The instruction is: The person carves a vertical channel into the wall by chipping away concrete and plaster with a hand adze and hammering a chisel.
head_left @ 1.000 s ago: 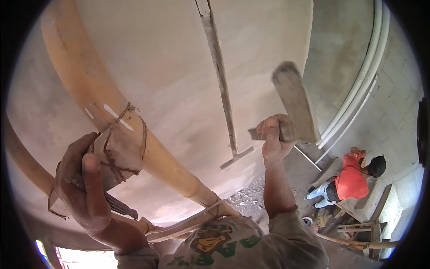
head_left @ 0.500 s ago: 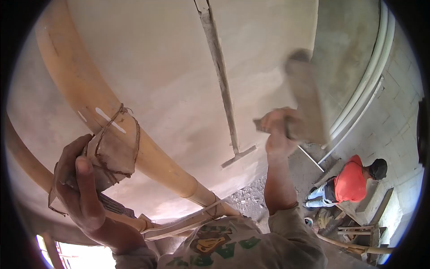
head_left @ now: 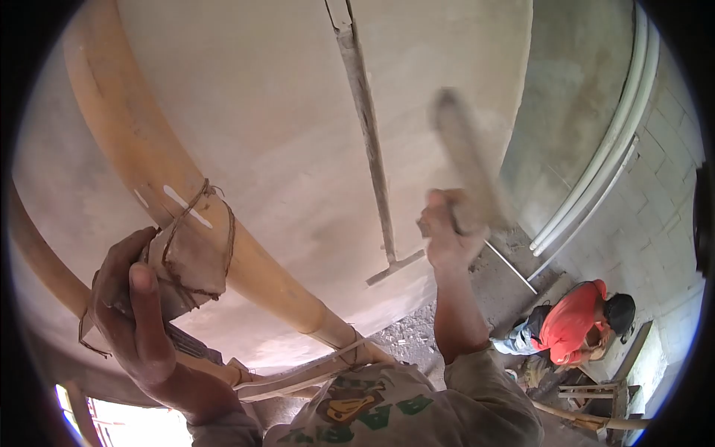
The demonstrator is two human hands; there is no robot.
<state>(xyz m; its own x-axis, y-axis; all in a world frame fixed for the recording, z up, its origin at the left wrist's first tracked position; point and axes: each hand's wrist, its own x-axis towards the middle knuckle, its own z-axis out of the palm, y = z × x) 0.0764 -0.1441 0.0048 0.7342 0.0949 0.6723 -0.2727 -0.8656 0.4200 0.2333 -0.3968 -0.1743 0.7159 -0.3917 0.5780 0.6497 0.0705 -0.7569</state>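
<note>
My left hand (head_left: 138, 313) is wrapped round the end of a squared timber post (head_left: 195, 261), with the thumb pointing up along its side. Rusty wire (head_left: 232, 231) lashes that post to a thick bamboo pole (head_left: 175, 153). In my right hand (head_left: 450, 235) is a plastering trowel (head_left: 465, 153), its long blade smeared by motion. The trowel is over the right part of the smooth plastered wall (head_left: 283, 134); whether its blade touches the surface cannot be made out.
A vertical groove (head_left: 366, 127) runs down the wall to a short crosspiece. White pipes (head_left: 603, 171) curve along the right side. Below right, a person in a red shirt (head_left: 570, 320) bends beside timber boards (head_left: 592, 391). Rubble (head_left: 410, 335) covers the floor.
My right hand and the trowel have moved left across the wall. My left hand keeps its hold. The person in red has bent further forward and shifted lower.
</note>
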